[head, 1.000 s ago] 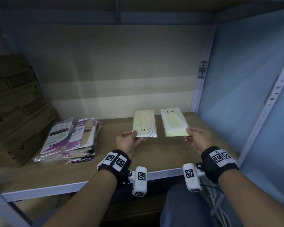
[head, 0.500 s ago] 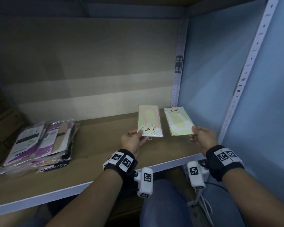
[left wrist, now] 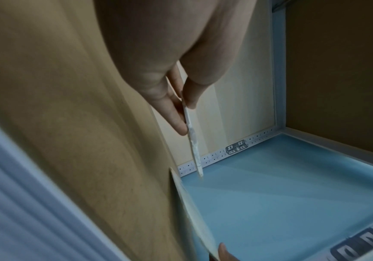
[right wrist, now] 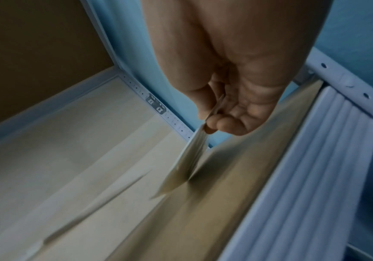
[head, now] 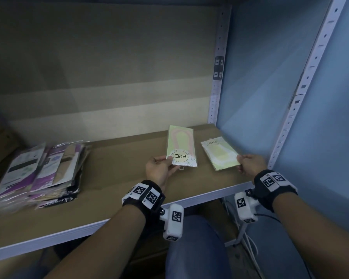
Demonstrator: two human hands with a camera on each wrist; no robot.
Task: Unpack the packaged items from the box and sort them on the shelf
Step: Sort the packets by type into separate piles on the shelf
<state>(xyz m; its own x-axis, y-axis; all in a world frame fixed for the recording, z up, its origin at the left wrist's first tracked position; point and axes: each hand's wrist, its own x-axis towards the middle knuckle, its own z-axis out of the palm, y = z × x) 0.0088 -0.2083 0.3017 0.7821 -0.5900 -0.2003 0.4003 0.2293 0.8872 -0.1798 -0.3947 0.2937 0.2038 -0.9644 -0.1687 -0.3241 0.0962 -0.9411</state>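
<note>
Two flat pale-green packets marked ENE are over the right end of the brown shelf board (head: 113,178). My left hand (head: 159,170) pinches the near edge of the left packet (head: 181,148), seen edge-on between thumb and fingers in the left wrist view (left wrist: 192,141). My right hand (head: 248,166) pinches the near corner of the right packet (head: 220,154), which tilts down toward the board by the shelf's right wall; its edge shows in the right wrist view (right wrist: 190,159). The box is not in view.
A heap of purple and tan packaged items (head: 40,172) lies at the left of the shelf. White perforated uprights (head: 218,77) and a blue side wall (head: 270,87) close the right end. The shelf's white front edge (head: 69,232) runs below my wrists.
The view has swung right, so the left heap slid toward the frame edge. The right packet has dropped lower toward the board near the right wall; the left packet stays held level.
</note>
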